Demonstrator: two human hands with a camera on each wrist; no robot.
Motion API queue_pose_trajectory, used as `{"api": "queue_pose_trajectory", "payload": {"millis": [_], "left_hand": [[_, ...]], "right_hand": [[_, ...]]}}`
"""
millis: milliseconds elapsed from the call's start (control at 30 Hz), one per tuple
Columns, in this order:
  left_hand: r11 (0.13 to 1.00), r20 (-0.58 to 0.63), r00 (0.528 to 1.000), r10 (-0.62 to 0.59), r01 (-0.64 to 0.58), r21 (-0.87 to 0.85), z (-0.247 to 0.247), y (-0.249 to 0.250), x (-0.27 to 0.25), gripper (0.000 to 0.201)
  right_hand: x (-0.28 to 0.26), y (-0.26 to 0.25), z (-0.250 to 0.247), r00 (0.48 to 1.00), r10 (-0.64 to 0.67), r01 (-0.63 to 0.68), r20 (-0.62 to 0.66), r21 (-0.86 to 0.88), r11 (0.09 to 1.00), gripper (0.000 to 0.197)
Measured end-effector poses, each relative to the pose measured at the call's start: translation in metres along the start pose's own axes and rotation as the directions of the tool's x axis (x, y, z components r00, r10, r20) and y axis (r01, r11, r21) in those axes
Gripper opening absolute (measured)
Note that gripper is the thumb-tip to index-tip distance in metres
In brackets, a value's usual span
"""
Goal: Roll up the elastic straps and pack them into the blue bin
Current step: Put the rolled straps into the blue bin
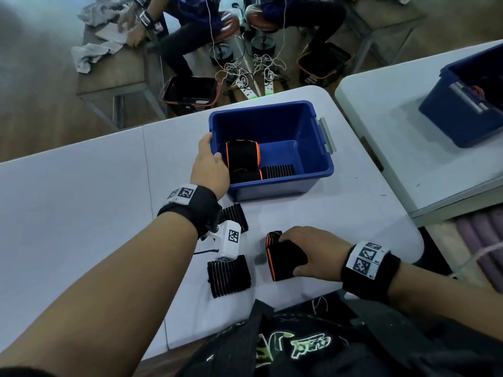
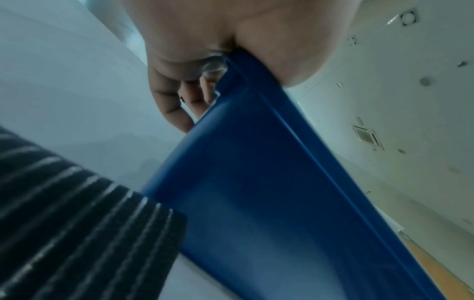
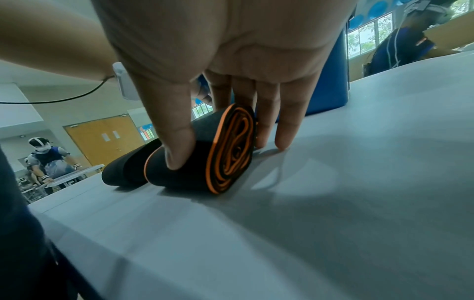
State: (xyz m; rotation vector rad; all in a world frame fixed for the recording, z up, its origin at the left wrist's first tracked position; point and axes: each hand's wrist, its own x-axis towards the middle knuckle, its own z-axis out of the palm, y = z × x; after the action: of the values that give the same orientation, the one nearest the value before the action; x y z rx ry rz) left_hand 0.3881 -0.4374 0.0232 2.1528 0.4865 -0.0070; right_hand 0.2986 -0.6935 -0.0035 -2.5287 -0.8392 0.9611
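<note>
Right hand point(image 1: 313, 251) gripping rolled strap point(image 1: 284, 257) on table point(image 1: 81, 200), thumb on near side, fingers point(image 3: 284, 121) reaching over far side to tabletop. Left hand point(image 1: 209, 164) clamping near-left rim of bin point(image 1: 324, 170), thumb inside, fingers curling outside. Two orange-edged rolls point(image 1: 242, 155) and one ribbed strap point(image 1: 277, 171) lying inside bin. Two ribbed straps point(image 1: 228, 276) resting on table between hands.
</note>
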Motion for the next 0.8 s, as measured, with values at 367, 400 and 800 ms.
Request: {"api": "queue_pose_trajectory", "payload": {"millis": [367,400,800], "left_hand": [[0.998,-0.025,0.999,0.02,-0.021,-0.061,0.0,-0.003,-0.001,0.049],[0.997,-0.026,0.999,0.019,-0.021,-0.069,0.0,-0.004,-0.001,0.048],[0.988,-0.018,1.0,0.014,-0.016,-0.155,0.001,-0.007,0.0,0.048]], "right_hand": [[-0.004,-0.012,-0.026,0.987,0.064,-0.027,-0.146,0.246,0.969,0.059],[-0.008,-0.016,-0.036,0.982,0.053,-0.005,-0.179,0.262,0.965,0.058],[0.047,-0.018,-0.21,0.921,0.134,-0.091,-0.366,0.133,0.987,0.073]]}}
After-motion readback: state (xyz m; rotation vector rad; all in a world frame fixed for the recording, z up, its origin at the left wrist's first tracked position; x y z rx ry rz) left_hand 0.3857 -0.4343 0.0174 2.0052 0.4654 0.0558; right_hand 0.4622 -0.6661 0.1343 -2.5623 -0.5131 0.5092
